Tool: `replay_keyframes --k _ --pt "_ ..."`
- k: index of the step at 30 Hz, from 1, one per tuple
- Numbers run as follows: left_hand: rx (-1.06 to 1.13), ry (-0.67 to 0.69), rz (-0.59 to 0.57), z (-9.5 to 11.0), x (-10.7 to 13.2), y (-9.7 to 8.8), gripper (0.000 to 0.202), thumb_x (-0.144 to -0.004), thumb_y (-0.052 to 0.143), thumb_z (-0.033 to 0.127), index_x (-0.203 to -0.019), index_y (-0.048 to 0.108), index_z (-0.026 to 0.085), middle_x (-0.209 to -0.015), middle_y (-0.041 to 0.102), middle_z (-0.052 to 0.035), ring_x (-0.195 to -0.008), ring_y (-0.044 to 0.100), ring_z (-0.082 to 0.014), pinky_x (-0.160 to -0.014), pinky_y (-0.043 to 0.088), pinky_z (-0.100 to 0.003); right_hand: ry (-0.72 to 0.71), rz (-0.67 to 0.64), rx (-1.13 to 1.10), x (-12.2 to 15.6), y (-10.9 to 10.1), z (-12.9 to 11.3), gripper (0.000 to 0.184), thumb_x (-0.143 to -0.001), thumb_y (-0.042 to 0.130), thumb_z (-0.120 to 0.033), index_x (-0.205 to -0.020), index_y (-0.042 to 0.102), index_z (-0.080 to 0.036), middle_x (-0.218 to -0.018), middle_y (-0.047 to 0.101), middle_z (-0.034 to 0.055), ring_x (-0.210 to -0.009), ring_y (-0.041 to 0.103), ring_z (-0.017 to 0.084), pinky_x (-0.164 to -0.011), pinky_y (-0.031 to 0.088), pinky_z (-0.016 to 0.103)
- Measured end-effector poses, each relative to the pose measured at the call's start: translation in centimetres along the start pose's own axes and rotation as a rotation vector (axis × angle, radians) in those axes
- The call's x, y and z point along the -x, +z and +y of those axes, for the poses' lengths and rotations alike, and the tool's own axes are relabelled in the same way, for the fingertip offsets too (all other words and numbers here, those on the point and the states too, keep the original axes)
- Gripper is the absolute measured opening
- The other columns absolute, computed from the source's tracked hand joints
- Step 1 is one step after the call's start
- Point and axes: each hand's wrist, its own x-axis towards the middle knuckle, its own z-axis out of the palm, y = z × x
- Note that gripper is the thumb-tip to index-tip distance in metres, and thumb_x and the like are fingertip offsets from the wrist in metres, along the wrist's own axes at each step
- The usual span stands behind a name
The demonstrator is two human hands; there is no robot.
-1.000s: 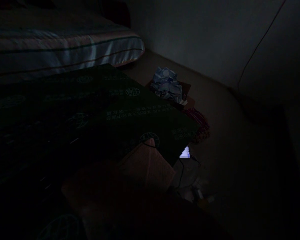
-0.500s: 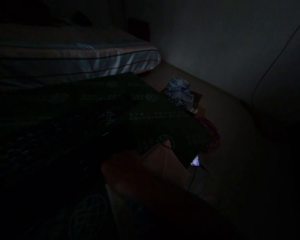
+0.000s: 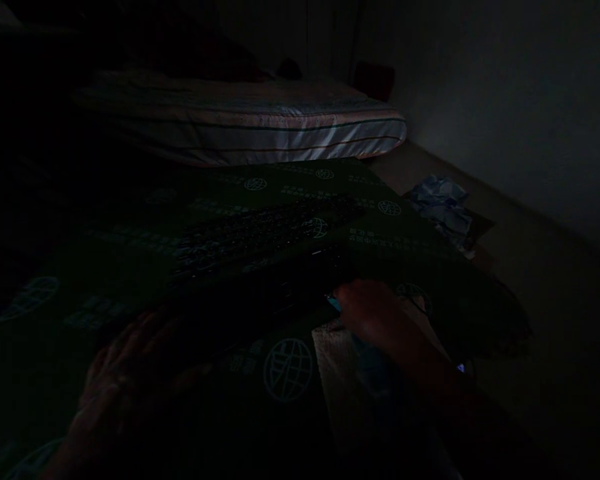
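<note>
The light is very dim. A long black panel [image 3: 250, 300] lies on a green sheet [image 3: 290, 333] printed with globe marks. Across its left end my left hand [image 3: 130, 360] rests with fingers stretched out and the thumb apart. My right hand [image 3: 367, 307] is closed at the panel's right end, around a small teal-blue thing [image 3: 334, 302] that pokes out past the fingers; its kind is too dark to make out. Just behind the panel is a dark keyboard-like strip with rows of small raised parts [image 3: 260, 230].
Beneath my right forearm lies a piece of cardboard [image 3: 335, 373] with something bluish [image 3: 375, 367] on it. A bed with a striped cover [image 3: 280, 130] stands behind. Crumpled blue-white material [image 3: 440, 203] sits on the floor by the pale wall [image 3: 505, 100]. A small light [image 3: 461, 367] glows at right.
The view has swung left and back, so the bed and sheet sit further right. My left hand has come into view, and my right hand now shows clearly at the panel.
</note>
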Motion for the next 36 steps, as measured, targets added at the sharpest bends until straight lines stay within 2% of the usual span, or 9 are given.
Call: replay_keyframes --k 3,10,16,26,32,36 --pt "-0.041 0.009 -0.002 0.2 -0.2 0.5 0.074 -0.070 0.041 0.058 -0.129 0.043 0.014 -0.141 0.033 -0.0144 -0.130 0.026 -0.0339 -0.103 0.026 -0.052 0.013 0.000 0.018 -0.1 -0.1 -0.2 0.029 -0.082 0.040 -0.015 -0.095 0.065 -0.018 -0.088 0.068 0.0134 -0.081 0.065 0.023 -0.064 0.046 0.031" --pt "-0.051 0.038 0.023 0.4 0.3 0.3 0.073 -0.071 0.044 0.058 -0.130 0.041 0.016 -0.141 0.032 -0.0135 -0.130 0.025 -0.0323 -0.103 0.026 -0.051 0.076 -0.043 0.048 -0.1 0.1 -0.2 0.031 -0.080 0.040 -0.015 -0.097 0.066 -0.017 -0.093 0.068 0.0128 -0.084 0.064 0.022 -0.069 0.044 0.030" --pt "-0.037 0.053 0.058 0.1 0.5 0.7 0.075 -0.070 0.047 0.059 -0.130 0.041 0.015 -0.142 0.031 -0.0146 -0.131 0.024 -0.0340 -0.102 0.026 -0.052 0.045 -0.038 0.054 -0.3 0.6 -0.4 0.031 -0.080 0.042 -0.016 -0.099 0.065 -0.021 -0.092 0.068 0.0103 -0.082 0.064 0.022 -0.066 0.044 0.030" --pt "-0.052 0.044 0.044 0.2 0.5 0.9 0.076 -0.070 0.048 0.061 -0.132 0.039 0.017 -0.143 0.029 -0.0135 -0.131 0.022 -0.0325 -0.103 0.026 -0.051 0.015 -0.011 0.106 -1.1 0.2 -0.7 0.030 -0.081 0.041 -0.017 -0.098 0.065 -0.021 -0.091 0.068 0.0101 -0.081 0.065 0.022 -0.065 0.045 0.030" --pt "-0.046 0.039 0.033 0.4 0.5 0.8 0.076 -0.068 0.049 0.062 -0.129 0.043 0.016 -0.142 0.032 -0.0131 -0.131 0.024 -0.0331 -0.103 0.026 -0.052 0.063 -0.034 0.116 -1.2 0.1 0.0 0.029 -0.079 0.042 -0.018 -0.095 0.066 -0.020 -0.092 0.068 0.0107 -0.081 0.065 0.022 -0.064 0.045 0.030" --pt "-0.039 0.036 0.025 0.4 0.6 0.7 0.075 -0.070 0.048 0.060 -0.130 0.042 0.016 -0.142 0.031 -0.0134 -0.131 0.024 -0.0331 -0.102 0.026 -0.052 0.028 -0.020 0.100 -1.1 0.3 -0.1 0.031 -0.082 0.039 -0.019 -0.097 0.066 -0.021 -0.093 0.068 0.0105 -0.082 0.064 0.023 -0.066 0.045 0.032"
